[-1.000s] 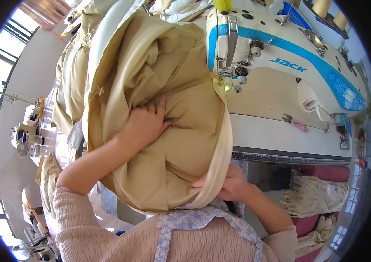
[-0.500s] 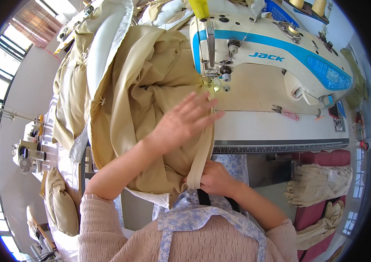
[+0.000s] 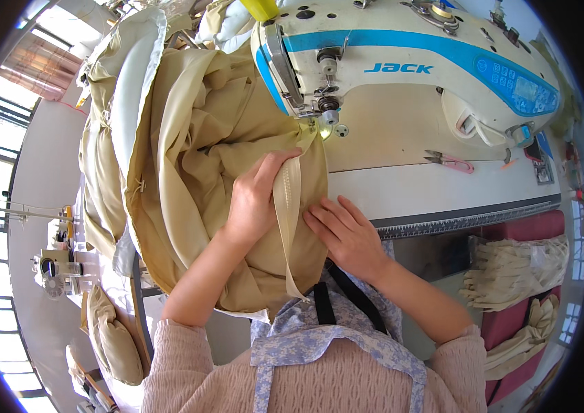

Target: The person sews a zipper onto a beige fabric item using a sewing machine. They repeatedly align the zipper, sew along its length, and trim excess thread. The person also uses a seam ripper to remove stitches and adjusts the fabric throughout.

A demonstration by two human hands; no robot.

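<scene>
Lining up stage — left hand (image 3: 254, 203) lies flat, pinning the cream zipper tape (image 3: 288, 206) on the tan garment (image 3: 202, 172); right hand (image 3: 347, 234) rests open beside it. Next likely calls for feeding under the sewing machine's presser foot (image 3: 323, 124).

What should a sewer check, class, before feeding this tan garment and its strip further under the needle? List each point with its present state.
1. Left hand flat on the tan garment, beside the pale strip: ok.
2. Right hand pressing the fabric at the table edge: ok.
3. Fingers away from the needle area: ok.
4. Strip lying straight toward the presser foot: ok.
5. Strip actually under the foot: cannot tell.
6. Snips apart from the fabric: ok.
</scene>
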